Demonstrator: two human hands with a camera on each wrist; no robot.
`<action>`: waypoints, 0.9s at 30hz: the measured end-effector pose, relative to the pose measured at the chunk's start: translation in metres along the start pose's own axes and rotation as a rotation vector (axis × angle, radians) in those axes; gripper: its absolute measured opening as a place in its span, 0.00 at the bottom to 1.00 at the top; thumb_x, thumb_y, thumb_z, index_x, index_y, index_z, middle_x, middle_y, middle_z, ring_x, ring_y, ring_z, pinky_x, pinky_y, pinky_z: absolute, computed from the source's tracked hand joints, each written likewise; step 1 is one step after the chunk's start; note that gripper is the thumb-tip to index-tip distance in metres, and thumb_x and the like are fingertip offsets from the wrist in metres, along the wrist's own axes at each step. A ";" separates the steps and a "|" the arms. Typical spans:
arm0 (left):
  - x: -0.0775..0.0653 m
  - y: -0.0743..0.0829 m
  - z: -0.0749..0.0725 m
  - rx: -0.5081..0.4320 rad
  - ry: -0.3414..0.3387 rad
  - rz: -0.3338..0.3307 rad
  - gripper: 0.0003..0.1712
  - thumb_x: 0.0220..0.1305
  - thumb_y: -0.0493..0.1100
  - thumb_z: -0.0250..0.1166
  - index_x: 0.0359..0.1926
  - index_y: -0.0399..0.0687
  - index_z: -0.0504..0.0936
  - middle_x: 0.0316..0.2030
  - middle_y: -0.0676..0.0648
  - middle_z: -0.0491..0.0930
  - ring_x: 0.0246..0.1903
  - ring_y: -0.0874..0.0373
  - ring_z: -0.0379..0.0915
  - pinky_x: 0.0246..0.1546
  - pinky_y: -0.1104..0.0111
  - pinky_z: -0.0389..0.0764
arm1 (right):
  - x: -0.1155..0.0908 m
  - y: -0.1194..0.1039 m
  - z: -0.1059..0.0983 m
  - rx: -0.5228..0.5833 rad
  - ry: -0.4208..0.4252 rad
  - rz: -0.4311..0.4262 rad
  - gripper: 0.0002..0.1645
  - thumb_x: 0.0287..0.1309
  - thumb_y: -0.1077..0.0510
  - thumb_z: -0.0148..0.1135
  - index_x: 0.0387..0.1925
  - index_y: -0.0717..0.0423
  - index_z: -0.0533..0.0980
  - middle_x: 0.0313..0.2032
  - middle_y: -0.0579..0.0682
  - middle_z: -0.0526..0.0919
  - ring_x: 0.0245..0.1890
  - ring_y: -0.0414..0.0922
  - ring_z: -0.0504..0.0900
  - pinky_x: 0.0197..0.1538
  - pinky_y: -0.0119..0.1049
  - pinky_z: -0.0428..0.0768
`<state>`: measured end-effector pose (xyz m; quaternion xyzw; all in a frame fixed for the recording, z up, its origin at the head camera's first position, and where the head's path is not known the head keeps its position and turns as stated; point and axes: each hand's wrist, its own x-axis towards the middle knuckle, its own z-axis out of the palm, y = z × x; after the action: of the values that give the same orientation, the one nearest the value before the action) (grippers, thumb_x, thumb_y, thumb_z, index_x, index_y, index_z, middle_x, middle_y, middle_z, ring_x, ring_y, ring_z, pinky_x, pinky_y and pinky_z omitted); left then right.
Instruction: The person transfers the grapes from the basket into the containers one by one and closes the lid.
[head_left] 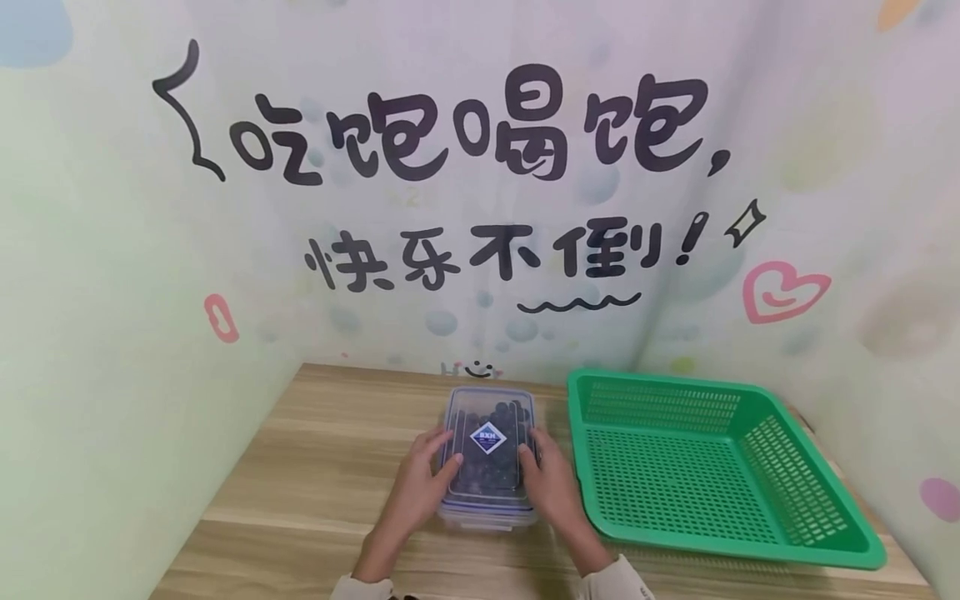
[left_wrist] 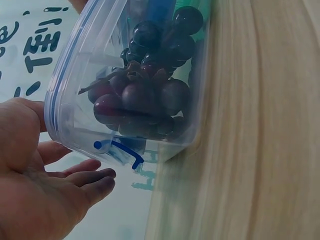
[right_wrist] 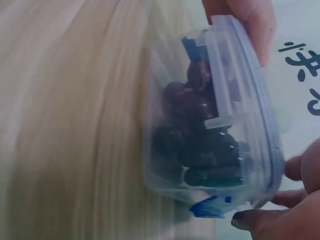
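On the table stands a clear lidded food container [head_left: 487,492] with a blue seal line and a blue diamond label. Dark grapes [left_wrist: 150,95] on a stem show through its wall. My left hand [head_left: 420,479] holds the container's left side, its thumb on the lid edge; in the left wrist view several fingers extend loosely past the corner. Opposite, my right hand [head_left: 553,479] holds the right side, thumb on the lid, fingertips by the far end near a blue-edged latch [right_wrist: 212,206]. The lid lies on the container. Parts of both hands' fingers are hidden behind it.
A large green plastic basket [head_left: 675,529] with mesh walls stands right of the container, close to my right hand. The wood-grain table [head_left: 300,467] meets a printed curtain [head_left: 375,333] at the back, with a pale wall [head_left: 90,375] on the left.
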<state>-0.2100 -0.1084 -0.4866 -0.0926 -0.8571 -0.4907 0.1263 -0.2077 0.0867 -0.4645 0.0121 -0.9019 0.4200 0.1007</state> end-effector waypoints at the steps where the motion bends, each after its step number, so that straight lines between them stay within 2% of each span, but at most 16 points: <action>1: 0.000 -0.001 0.000 -0.004 0.002 0.003 0.24 0.57 0.43 0.63 0.53 0.38 0.74 0.56 0.37 0.67 0.57 0.42 0.62 0.59 0.51 0.62 | 0.000 0.001 0.001 0.001 0.008 0.006 0.25 0.63 0.57 0.49 0.59 0.66 0.64 0.58 0.64 0.66 0.59 0.58 0.65 0.60 0.52 0.65; 9: -0.001 -0.006 0.002 0.007 0.019 -0.004 0.20 0.55 0.42 0.64 0.49 0.39 0.77 0.53 0.39 0.70 0.56 0.44 0.64 0.57 0.53 0.65 | -0.001 0.012 0.011 0.083 0.025 0.112 0.24 0.64 0.56 0.48 0.60 0.56 0.63 0.59 0.60 0.67 0.58 0.56 0.68 0.57 0.50 0.70; 14: -0.001 -0.005 0.004 -0.010 0.048 -0.008 0.17 0.55 0.40 0.63 0.46 0.39 0.78 0.52 0.41 0.72 0.54 0.45 0.66 0.57 0.53 0.66 | -0.001 0.017 0.014 0.208 0.029 0.142 0.22 0.63 0.58 0.50 0.58 0.54 0.65 0.59 0.62 0.67 0.59 0.58 0.66 0.56 0.51 0.70; 17: -0.001 -0.005 0.005 -0.046 0.053 -0.027 0.16 0.56 0.39 0.63 0.46 0.40 0.79 0.52 0.41 0.72 0.54 0.45 0.66 0.57 0.53 0.65 | 0.000 0.018 0.015 0.297 0.010 0.201 0.23 0.63 0.58 0.49 0.60 0.50 0.63 0.60 0.63 0.65 0.61 0.58 0.62 0.58 0.52 0.68; 19: -0.001 -0.004 0.004 -0.092 0.041 -0.059 0.16 0.56 0.39 0.63 0.47 0.40 0.78 0.53 0.40 0.70 0.55 0.44 0.65 0.57 0.53 0.66 | 0.000 0.018 0.015 0.338 0.001 0.245 0.27 0.63 0.57 0.50 0.63 0.49 0.59 0.61 0.65 0.61 0.62 0.59 0.60 0.59 0.54 0.65; 21: 0.000 -0.005 0.004 -0.165 0.010 -0.126 0.22 0.57 0.41 0.62 0.53 0.41 0.74 0.56 0.38 0.67 0.56 0.43 0.64 0.56 0.54 0.68 | 0.000 0.018 0.014 0.362 -0.017 0.296 0.32 0.62 0.54 0.51 0.66 0.51 0.54 0.61 0.68 0.59 0.62 0.60 0.59 0.60 0.54 0.63; 24: 0.001 -0.007 0.004 -0.265 -0.038 -0.249 0.35 0.57 0.45 0.63 0.63 0.41 0.60 0.60 0.32 0.60 0.57 0.38 0.61 0.54 0.52 0.69 | 0.001 0.017 0.012 0.372 -0.051 0.371 0.39 0.62 0.49 0.51 0.66 0.60 0.48 0.59 0.72 0.60 0.60 0.62 0.61 0.60 0.53 0.63; 27: 0.002 -0.009 0.004 -0.327 -0.091 -0.340 0.46 0.57 0.48 0.62 0.67 0.36 0.46 0.58 0.26 0.61 0.54 0.38 0.65 0.52 0.52 0.71 | 0.002 0.016 0.010 0.362 -0.080 0.417 0.42 0.61 0.46 0.50 0.65 0.66 0.47 0.57 0.74 0.62 0.57 0.62 0.65 0.58 0.52 0.66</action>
<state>-0.2149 -0.1091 -0.4956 0.0116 -0.7744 -0.6325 -0.0135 -0.2128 0.0895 -0.4832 -0.1393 -0.7984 0.5851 -0.0273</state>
